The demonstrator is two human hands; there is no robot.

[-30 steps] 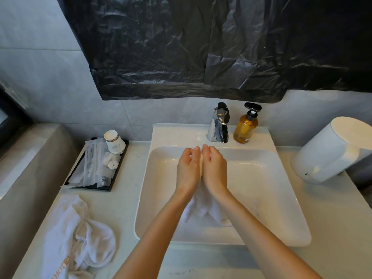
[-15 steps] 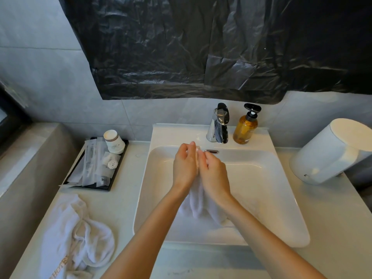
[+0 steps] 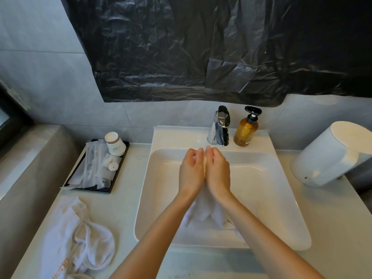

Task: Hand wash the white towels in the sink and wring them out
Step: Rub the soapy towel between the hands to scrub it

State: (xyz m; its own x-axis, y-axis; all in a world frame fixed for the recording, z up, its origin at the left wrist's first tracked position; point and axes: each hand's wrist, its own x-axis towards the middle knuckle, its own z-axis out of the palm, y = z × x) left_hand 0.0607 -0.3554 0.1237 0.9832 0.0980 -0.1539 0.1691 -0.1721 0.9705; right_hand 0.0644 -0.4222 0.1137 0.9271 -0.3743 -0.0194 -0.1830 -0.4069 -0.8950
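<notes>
In sink [image 3: 265, 198], towel [image 3: 202, 214] clasped between left hand [image 3: 190, 174], right hand [image 3: 218, 172].

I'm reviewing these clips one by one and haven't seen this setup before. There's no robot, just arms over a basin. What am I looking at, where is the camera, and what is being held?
There is no machine here. A person works with bare hands, and the single camera sits on their head, looking forward and down. The left hand and right hand are pressed together over the white sink, holding a white towel between them; its loose end hangs into the basin. Behind stand a chrome tap and an amber soap bottle. On the counter to the left lie a second crumpled towel and a black tray with paper cups. A black plastic sheet covers the wall above.
</notes>
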